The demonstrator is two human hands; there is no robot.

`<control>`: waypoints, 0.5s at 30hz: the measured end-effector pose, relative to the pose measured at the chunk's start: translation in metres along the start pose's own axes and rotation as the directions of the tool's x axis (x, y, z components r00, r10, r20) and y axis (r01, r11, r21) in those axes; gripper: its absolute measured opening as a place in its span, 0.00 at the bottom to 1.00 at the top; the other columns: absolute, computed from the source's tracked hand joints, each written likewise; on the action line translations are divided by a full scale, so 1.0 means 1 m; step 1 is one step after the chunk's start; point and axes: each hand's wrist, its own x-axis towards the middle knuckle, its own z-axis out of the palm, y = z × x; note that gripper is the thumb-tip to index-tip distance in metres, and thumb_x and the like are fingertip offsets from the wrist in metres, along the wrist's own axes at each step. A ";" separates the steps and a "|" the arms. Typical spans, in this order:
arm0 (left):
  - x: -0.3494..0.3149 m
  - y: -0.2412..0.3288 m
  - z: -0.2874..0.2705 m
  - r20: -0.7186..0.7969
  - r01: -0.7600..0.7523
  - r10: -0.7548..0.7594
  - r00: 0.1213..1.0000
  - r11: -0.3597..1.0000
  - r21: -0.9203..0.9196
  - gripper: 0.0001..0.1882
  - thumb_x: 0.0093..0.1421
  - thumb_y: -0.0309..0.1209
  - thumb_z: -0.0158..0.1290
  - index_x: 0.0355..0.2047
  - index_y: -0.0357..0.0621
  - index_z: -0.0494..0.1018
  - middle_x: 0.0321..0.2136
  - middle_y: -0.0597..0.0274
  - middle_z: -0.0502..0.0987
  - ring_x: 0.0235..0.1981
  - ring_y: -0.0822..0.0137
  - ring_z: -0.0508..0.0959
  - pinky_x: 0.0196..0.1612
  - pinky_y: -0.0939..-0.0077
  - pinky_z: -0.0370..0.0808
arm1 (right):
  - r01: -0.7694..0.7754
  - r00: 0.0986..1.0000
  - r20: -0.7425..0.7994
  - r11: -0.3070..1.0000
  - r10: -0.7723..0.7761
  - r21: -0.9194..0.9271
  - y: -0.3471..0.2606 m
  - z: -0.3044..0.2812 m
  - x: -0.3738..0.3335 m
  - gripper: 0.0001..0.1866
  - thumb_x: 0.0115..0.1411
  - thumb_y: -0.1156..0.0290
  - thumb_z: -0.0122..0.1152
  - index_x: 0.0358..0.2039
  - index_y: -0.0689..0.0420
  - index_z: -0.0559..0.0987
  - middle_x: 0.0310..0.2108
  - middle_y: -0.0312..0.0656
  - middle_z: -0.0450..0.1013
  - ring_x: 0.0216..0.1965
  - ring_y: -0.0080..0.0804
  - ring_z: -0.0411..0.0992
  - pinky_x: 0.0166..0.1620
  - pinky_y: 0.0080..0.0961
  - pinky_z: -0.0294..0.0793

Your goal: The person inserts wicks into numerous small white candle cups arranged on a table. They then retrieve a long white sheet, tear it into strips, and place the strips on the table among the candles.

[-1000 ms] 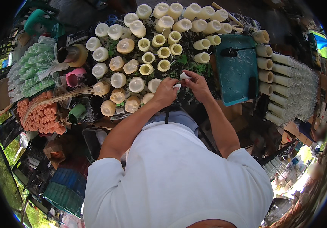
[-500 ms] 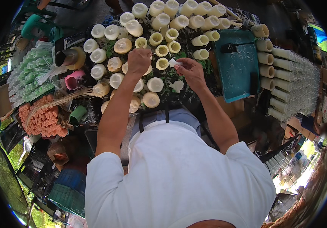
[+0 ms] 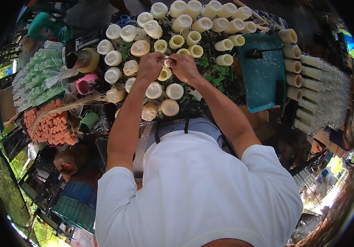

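My left hand (image 3: 150,67) and my right hand (image 3: 184,67) meet over the candles, fingertips pinched together and nearly touching. Between them shows a small whitish piece (image 3: 166,62), mostly hidden by the fingers; what the left fingers pinch is too small to make out. Just below the hands stands a hollow, pale yellow candle (image 3: 165,74). More hollow yellow candles (image 3: 176,41) are grouped beyond them. Filled white candles (image 3: 154,90) stand nearer my body, with a patterned tan one (image 3: 140,48) to the left. A white scrap (image 3: 195,94) lies partly behind my right forearm.
A teal tray (image 3: 263,74) lies at the right, beside stacked tan cylinders (image 3: 293,66) and clear-wrapped candles (image 3: 329,99). Leftward are green bundles (image 3: 39,80), orange sticks (image 3: 51,123), a pink cup (image 3: 87,84) and a dark metal pot (image 3: 77,59). Green leaves (image 3: 216,76) show on the dark tabletop.
My right hand has moved left and away from me, bringing the white piece to my left hand. The fingertips, formerly apart, now meet. The whole view has shifted slightly.
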 end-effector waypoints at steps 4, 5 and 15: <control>0.001 -0.005 -0.001 -0.003 -0.056 0.056 0.998 0.998 0.041 0.13 0.63 0.32 0.56 0.43 0.37 0.81 0.35 0.50 0.85 0.35 0.61 0.84 0.43 0.67 0.78 | -0.031 0.998 -0.059 0.996 0.026 -0.087 -0.002 0.002 0.004 0.12 0.63 0.62 0.61 0.36 0.57 0.84 0.35 0.51 0.80 0.41 0.52 0.78 0.46 0.44 0.76; 0.002 -0.005 -0.001 -0.003 -0.046 0.047 0.999 0.997 0.057 0.13 0.63 0.32 0.56 0.43 0.37 0.81 0.35 0.50 0.85 0.35 0.61 0.84 0.44 0.67 0.78 | -0.020 0.997 -0.074 0.996 0.013 -0.089 -0.001 0.003 0.005 0.12 0.63 0.62 0.61 0.36 0.57 0.84 0.36 0.51 0.80 0.41 0.53 0.78 0.46 0.44 0.76; -0.029 0.022 -0.008 -0.060 -0.318 0.318 0.946 0.948 0.013 0.21 0.65 0.37 0.58 0.53 0.34 0.76 0.38 0.51 0.84 0.35 0.56 0.82 0.41 0.67 0.78 | -0.421 0.905 0.347 0.415 0.245 0.806 0.015 -0.033 -0.002 0.13 0.72 0.64 0.58 0.37 0.62 0.78 0.26 0.35 0.74 0.23 0.18 0.66 0.26 0.19 0.66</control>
